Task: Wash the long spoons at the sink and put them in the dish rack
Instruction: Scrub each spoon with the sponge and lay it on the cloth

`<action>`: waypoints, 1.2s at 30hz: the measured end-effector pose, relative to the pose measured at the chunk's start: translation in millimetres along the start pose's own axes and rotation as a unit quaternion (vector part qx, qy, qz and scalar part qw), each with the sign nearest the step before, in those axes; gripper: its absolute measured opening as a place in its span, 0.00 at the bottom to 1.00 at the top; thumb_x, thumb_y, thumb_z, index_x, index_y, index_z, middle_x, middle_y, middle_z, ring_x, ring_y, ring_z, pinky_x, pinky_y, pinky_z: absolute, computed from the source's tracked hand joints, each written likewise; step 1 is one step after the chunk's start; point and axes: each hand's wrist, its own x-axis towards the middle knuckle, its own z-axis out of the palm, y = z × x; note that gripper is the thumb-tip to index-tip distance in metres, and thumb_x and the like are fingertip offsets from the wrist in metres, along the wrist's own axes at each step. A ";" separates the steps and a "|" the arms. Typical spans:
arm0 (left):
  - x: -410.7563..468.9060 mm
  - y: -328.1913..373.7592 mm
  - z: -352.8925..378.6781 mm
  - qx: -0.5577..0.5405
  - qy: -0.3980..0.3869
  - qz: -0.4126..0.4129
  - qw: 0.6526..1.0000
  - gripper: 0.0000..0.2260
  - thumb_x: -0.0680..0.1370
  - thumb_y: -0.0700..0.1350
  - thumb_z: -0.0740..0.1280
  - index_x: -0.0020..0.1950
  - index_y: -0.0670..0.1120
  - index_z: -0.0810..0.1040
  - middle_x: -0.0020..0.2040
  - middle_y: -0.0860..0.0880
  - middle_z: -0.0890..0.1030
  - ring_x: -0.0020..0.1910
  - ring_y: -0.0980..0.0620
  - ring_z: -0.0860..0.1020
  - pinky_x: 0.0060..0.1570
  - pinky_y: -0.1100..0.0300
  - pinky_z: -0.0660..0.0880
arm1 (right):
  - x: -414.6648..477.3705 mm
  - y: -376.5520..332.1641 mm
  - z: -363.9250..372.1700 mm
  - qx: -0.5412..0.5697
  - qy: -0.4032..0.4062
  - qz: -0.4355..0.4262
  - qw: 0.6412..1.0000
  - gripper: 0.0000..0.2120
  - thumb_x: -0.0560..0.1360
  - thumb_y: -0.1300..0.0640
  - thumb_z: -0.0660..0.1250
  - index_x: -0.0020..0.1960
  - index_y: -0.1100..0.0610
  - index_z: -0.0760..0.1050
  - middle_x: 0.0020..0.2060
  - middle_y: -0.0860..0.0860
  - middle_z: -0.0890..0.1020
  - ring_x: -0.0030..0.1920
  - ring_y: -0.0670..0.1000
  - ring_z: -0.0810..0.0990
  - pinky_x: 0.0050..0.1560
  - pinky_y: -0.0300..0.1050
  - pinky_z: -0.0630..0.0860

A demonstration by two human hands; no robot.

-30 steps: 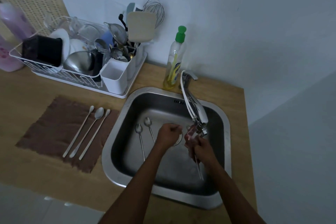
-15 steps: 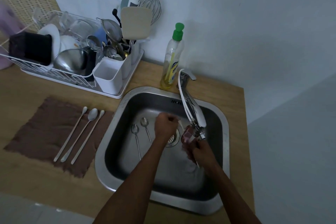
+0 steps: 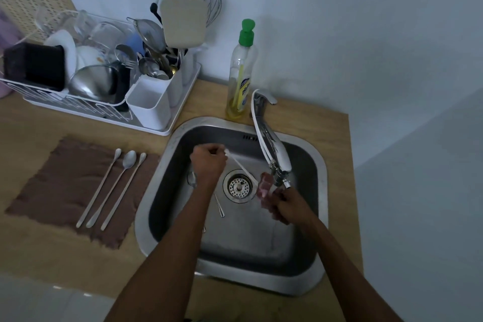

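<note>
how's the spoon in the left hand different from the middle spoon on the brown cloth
The held spoon is gripped by the left hand over the sink, slanting toward the sponge in the right hand; the middle spoon lies flat on the brown cloth, untouched. The held spoon looks white and thin; the middle spoon is silvery with a wider bowl. Both are long and slender.
</note>
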 end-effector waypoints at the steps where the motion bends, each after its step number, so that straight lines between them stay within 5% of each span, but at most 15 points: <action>1: 3.2 -1.4 -3.9 0.007 0.003 0.003 1.000 0.03 0.76 0.40 0.70 0.46 0.42 0.84 0.36 0.47 0.84 0.34 0.52 0.84 0.42 0.51 0.83 | -2.3 3.4 -1.4 -0.010 -0.005 0.001 1.000 0.11 0.83 0.54 0.62 0.46 0.57 0.79 0.32 0.51 0.82 0.27 0.45 0.77 0.27 0.36 0.73; 6: -10.1 -15.7 10.3 0.076 -0.030 0.053 0.995 0.06 0.75 0.47 0.70 0.43 0.46 0.84 0.34 0.51 0.84 0.32 0.53 0.83 0.40 0.50 0.83 | 8.1 -10.0 16.5 0.029 0.042 0.012 0.999 0.11 0.82 0.57 0.63 0.44 0.55 0.80 0.28 0.50 0.81 0.23 0.44 0.75 0.22 0.37 0.69; 13: -15.4 -22.5 7.4 -0.010 -0.045 -0.046 0.998 0.07 0.77 0.41 0.68 0.39 0.48 0.78 0.37 0.43 0.84 0.34 0.46 0.84 0.38 0.45 0.83 | -12.6 5.6 -4.2 -0.035 0.063 -0.029 0.997 0.12 0.83 0.52 0.61 0.44 0.50 0.79 0.28 0.51 0.80 0.25 0.46 0.74 0.26 0.37 0.71; 16: -47.7 -23.3 22.1 -0.122 -0.123 -0.104 0.979 0.05 0.80 0.36 0.63 0.44 0.42 0.74 0.37 0.38 0.81 0.31 0.43 0.83 0.35 0.50 0.83 | -26.3 26.0 -21.2 -0.092 0.090 -0.022 0.991 0.11 0.83 0.50 0.61 0.48 0.51 0.79 0.31 0.49 0.80 0.31 0.46 0.77 0.31 0.33 0.73; 19: -81.0 -20.2 39.9 -0.214 -0.168 -0.170 0.947 0.05 0.78 0.32 0.64 0.49 0.41 0.75 0.41 0.37 0.81 0.32 0.47 0.83 0.35 0.58 0.82 | -35.2 47.4 -39.1 -0.149 0.099 0.012 0.984 0.12 0.83 0.51 0.62 0.43 0.50 0.78 0.35 0.50 0.81 0.38 0.51 0.81 0.40 0.43 0.75; 25: -111.3 -17.4 63.4 -0.281 -0.205 -0.231 0.909 0.11 0.75 0.34 0.71 0.57 0.38 0.77 0.47 0.36 0.83 0.36 0.47 0.84 0.35 0.62 0.81 | -62.2 53.3 -64.8 -0.159 0.084 0.043 0.983 0.13 0.83 0.53 0.60 0.47 0.54 0.81 0.36 0.50 0.82 0.34 0.46 0.79 0.34 0.37 0.69; 31: -101.0 -19.1 51.7 -0.269 -0.155 -0.213 0.926 0.03 0.77 0.37 0.69 0.48 0.37 0.80 0.41 0.41 0.82 0.34 0.49 0.82 0.35 0.63 0.81 | -51.9 48.3 -47.2 -0.143 0.057 0.008 0.988 0.10 0.83 0.52 0.61 0.47 0.50 0.79 0.37 0.50 0.82 0.37 0.48 0.80 0.41 0.42 0.76; 36: -69.5 -15.9 25.6 -0.206 -0.115 -0.152 0.960 0.07 0.77 0.40 0.70 0.51 0.37 0.82 0.40 0.40 0.84 0.31 0.53 0.82 0.32 0.63 0.80 | -19.0 25.4 -18.3 -0.082 0.014 -0.024 0.996 0.10 0.84 0.52 0.59 0.55 0.51 0.79 0.39 0.50 0.84 0.36 0.50 0.82 0.36 0.40 0.76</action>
